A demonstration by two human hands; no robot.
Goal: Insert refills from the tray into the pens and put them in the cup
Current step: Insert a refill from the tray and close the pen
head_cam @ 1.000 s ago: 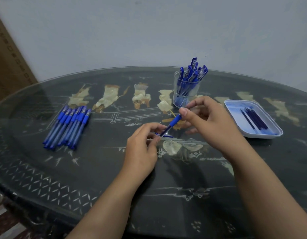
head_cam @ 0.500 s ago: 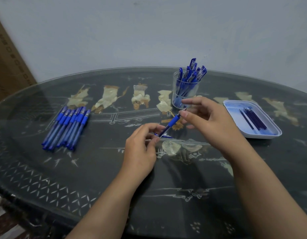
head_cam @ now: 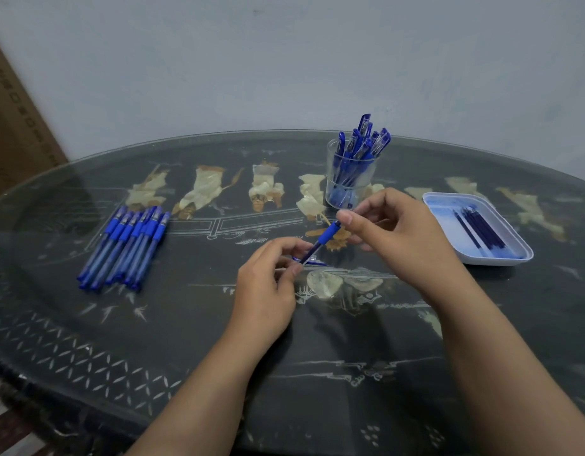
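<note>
A blue pen slants between my hands above the table's middle. My right hand pinches its upper end by the blue grip. My left hand pinches its lower, clear end. A small blue part lies on the table just under the pen. The clear cup behind my hands holds several blue pens. A white tray at the right holds several dark blue refills. A row of several blue pens lies at the left.
The dark oval table has a glass top with pale inlaid figures. A grey wall stands close behind it. A brown cardboard box leans at the far left, beyond the table's edge.
Both hands keep their hold on the pen in nearly the same place. My right fingers have shifted slightly on its upper end.
</note>
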